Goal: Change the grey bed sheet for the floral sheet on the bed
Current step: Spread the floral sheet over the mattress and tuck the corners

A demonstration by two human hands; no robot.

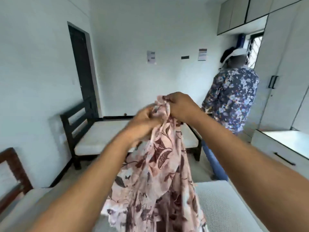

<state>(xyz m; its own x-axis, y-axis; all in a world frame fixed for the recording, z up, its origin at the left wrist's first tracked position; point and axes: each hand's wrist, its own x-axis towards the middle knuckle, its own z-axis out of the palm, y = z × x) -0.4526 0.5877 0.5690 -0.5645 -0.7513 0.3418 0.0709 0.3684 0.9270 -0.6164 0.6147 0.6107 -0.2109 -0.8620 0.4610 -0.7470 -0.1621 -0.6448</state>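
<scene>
A pink floral sheet (158, 173) with dark red leaves hangs bunched in front of me at chest height. My left hand (143, 121) grips its gathered top from the left, slightly blurred. My right hand (180, 106) pinches the upper edge of the same bunch, just right of and above the left hand. The sheet's lower part drapes down onto the bed (222, 206) right below me, whose bare top is a light dotted fabric. No grey sheet is in view.
A second bed (103, 136) with a dark wooden frame and a bare white mattress stands ahead by the wall. Another person (232, 101) in a blue floral shirt stands at the right, near white wardrobes (284, 72) and a drawer unit (280, 148). A dark door (82, 64) is at left.
</scene>
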